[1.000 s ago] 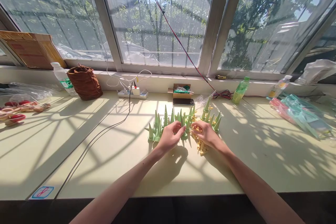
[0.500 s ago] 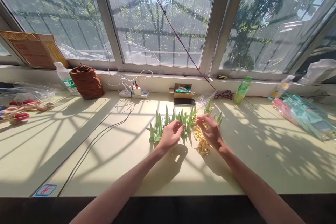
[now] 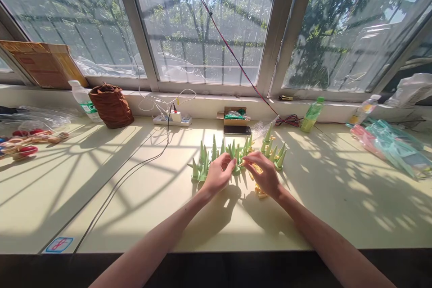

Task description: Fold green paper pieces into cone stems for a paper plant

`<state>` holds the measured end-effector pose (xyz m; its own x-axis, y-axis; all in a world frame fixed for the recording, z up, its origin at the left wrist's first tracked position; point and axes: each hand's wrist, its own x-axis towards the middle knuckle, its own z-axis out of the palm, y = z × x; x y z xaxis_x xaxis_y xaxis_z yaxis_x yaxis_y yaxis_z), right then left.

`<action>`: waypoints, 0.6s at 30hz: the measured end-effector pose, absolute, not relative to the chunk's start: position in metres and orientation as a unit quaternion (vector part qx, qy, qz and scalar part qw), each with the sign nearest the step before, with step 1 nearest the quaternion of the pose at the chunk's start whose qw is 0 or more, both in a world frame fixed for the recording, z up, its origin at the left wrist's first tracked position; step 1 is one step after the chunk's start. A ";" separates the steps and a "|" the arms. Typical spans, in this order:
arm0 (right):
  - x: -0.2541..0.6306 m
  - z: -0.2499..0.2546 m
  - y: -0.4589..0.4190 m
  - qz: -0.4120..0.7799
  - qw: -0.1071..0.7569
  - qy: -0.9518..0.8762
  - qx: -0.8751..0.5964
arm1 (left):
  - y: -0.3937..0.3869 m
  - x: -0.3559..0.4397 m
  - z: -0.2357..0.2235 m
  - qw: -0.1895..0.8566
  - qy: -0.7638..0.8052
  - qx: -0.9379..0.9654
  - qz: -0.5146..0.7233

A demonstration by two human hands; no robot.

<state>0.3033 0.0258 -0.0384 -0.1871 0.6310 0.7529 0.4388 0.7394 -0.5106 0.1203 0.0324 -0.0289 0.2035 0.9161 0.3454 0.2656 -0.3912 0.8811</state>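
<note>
My left hand (image 3: 218, 174) is closed, thumb and fingers brought together around a green cone-shaped piece (image 3: 232, 149) that is partly hidden behind the fingertips. Close on its right, my right hand (image 3: 265, 174) pinches what looks like a small yellow peg at its fingertips, mostly covered. Pointed green cones (image 3: 195, 170) stand in a cluster behind and left of my left hand. Another group of green cones (image 3: 280, 159) is just beyond my right hand. Beneath the right hand lies a pile of yellow pegs (image 3: 259, 191), partly hidden by it.
At the back sit a small open cardboard box (image 3: 235, 121), a dark phone (image 3: 237, 130) and a power strip (image 3: 173, 120) with cables. A green bottle (image 3: 312, 116) and plastic bags (image 3: 394, 148) are on the right. To the left are a brown bag (image 3: 112, 105) and a clear bottle (image 3: 84, 101).
My right hand has moved left from above the yellow pegs, bringing its fingertips near my left hand. The left hand has stayed nearly still.
</note>
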 end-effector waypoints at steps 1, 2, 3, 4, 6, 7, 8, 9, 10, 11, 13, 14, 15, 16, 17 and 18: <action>0.303 -0.038 0.026 0.094 0.531 -0.766 -0.350 | 0.032 0.120 -0.029 0.352 0.424 0.692 0.466; 0.303 -0.038 0.026 0.098 0.528 -0.768 -0.350 | 0.032 0.120 -0.029 0.354 0.422 0.692 0.467; 0.303 -0.038 0.026 0.101 0.526 -0.769 -0.350 | 0.032 0.120 -0.029 0.357 0.419 0.691 0.468; 0.303 -0.038 0.026 0.104 0.524 -0.770 -0.350 | 0.032 0.121 -0.029 0.359 0.417 0.691 0.469; 0.303 -0.038 0.026 0.108 0.522 -0.771 -0.349 | 0.032 0.121 -0.029 0.362 0.412 0.690 0.471; 0.304 -0.039 0.026 0.108 0.522 -0.771 -0.349 | 0.032 0.121 -0.029 0.364 0.410 0.691 0.471; 0.304 -0.039 0.026 0.108 0.523 -0.770 -0.350 | 0.032 0.121 -0.029 0.366 0.408 0.691 0.471; 0.304 -0.040 0.026 0.107 0.523 -0.769 -0.350 | 0.032 0.121 -0.029 0.368 0.406 0.691 0.471; 0.304 -0.040 0.026 0.106 0.523 -0.769 -0.352 | 0.032 0.121 -0.029 0.370 0.405 0.692 0.470; 0.304 -0.041 0.026 0.105 0.523 -0.769 -0.354 | 0.032 0.121 -0.029 0.372 0.403 0.692 0.470; 0.303 -0.041 0.026 0.104 0.521 -0.769 -0.356 | 0.031 0.121 -0.028 0.376 0.401 0.691 0.470; 0.303 -0.040 0.027 0.104 0.521 -0.768 -0.357 | 0.031 0.121 -0.028 0.377 0.400 0.691 0.470; 0.303 -0.040 0.027 0.104 0.521 -0.768 -0.358 | 0.031 0.121 -0.028 0.379 0.399 0.690 0.470; 0.303 -0.039 0.026 0.104 0.520 -0.768 -0.359 | 0.031 0.121 -0.028 0.380 0.398 0.690 0.470; 0.303 -0.039 0.026 0.105 0.520 -0.768 -0.360 | 0.031 0.121 -0.028 0.382 0.397 0.690 0.469; 0.303 -0.038 0.026 0.105 0.519 -0.767 -0.362 | 0.031 0.121 -0.029 0.383 0.396 0.690 0.470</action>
